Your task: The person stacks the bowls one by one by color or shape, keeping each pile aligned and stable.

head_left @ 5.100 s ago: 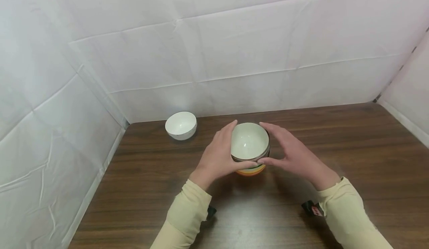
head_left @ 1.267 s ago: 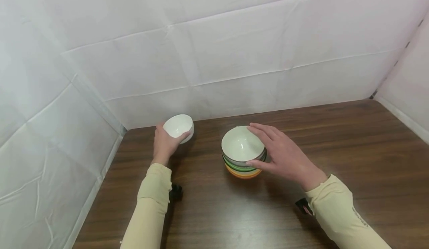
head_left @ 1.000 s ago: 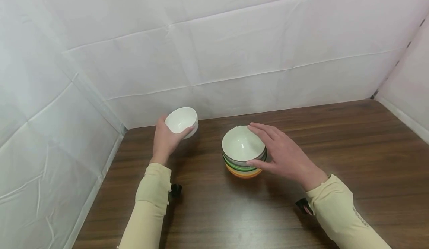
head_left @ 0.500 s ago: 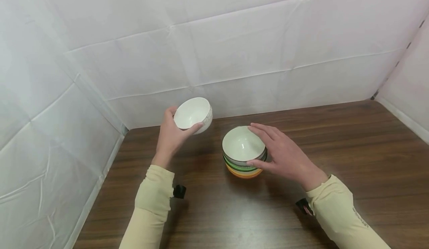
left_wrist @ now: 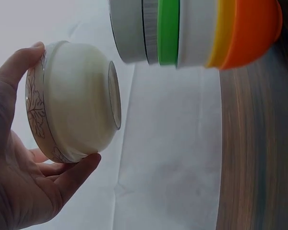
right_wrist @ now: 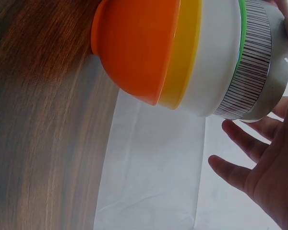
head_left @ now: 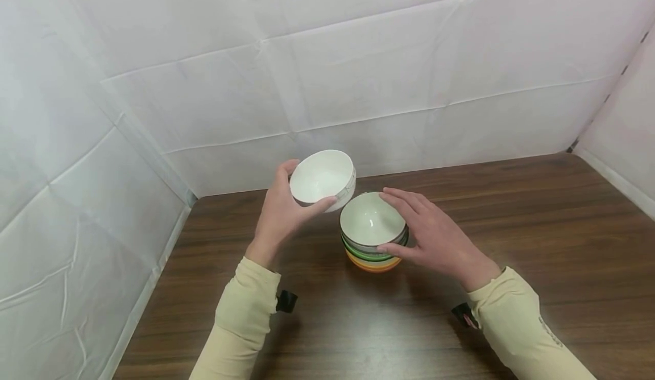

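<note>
My left hand (head_left: pixel 281 214) grips a white bowl (head_left: pixel 321 176) by its side, thumb at the front and fingers behind. A line-drawn leaf pattern (left_wrist: pixel 36 108) runs below its rim. The bowl is tilted in the air, up and left of a stack of nested bowls. The stack's top bowl (head_left: pixel 369 221) is pale inside with a dark rim. Beneath it show a green rim (left_wrist: pixel 168 33), yellow and an orange bowl (right_wrist: pixel 134 45) at the bottom. Around the top bowl's right side, my right hand (head_left: pixel 435 243) holds the rim between thumb and fingers, some fingers spread free.
The bowls stand on a dark wood-grain table (head_left: pixel 512 221). White sheeting (head_left: pixel 378 67) forms a wall behind, with further white walls at left and right. Each wrist bears a small black device (head_left: pixel 286 301).
My left hand left the stack, took the white bowl at the back left, lifted it and carried it right, close to the stack. Lately the right hand has kept still on the stack.
</note>
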`<state>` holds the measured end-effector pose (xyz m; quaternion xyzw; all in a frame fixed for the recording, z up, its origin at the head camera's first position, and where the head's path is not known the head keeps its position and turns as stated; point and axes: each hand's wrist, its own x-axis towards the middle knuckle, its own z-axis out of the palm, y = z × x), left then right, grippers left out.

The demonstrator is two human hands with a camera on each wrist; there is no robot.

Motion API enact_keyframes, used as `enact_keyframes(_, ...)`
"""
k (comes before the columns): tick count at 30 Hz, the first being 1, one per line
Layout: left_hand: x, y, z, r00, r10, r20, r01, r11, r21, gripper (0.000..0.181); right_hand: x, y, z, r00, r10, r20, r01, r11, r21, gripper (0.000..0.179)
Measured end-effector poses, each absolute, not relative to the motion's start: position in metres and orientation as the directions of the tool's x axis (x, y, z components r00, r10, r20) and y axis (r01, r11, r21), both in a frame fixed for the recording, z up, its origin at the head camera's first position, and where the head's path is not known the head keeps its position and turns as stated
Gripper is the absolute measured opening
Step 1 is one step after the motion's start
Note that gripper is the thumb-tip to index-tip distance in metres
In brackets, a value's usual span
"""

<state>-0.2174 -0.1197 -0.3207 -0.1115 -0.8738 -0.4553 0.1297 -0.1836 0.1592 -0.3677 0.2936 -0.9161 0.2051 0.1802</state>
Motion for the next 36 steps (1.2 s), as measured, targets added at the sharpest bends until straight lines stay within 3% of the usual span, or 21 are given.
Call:
enact_keyframes(24, -0.200, -0.093, -0.320, -0.913, 0.206, 0.353, 0.400, 0.622, 0.673, 0.097, -0.179, 0.170, -0.366, -0.801, -0.401, 0.444, -0.551, 0.783, -0.287, 0.089)
enact_keyframes(36, -0.197, -0.082, -0.326, -0.877, 0.289, 0.383, 0.477, 0.617, 0.626, 0.097, -0.173, 0.171, -0.355, -0.794, -0.345, 0.500, -0.542, 0.775, -0.325, 0.082)
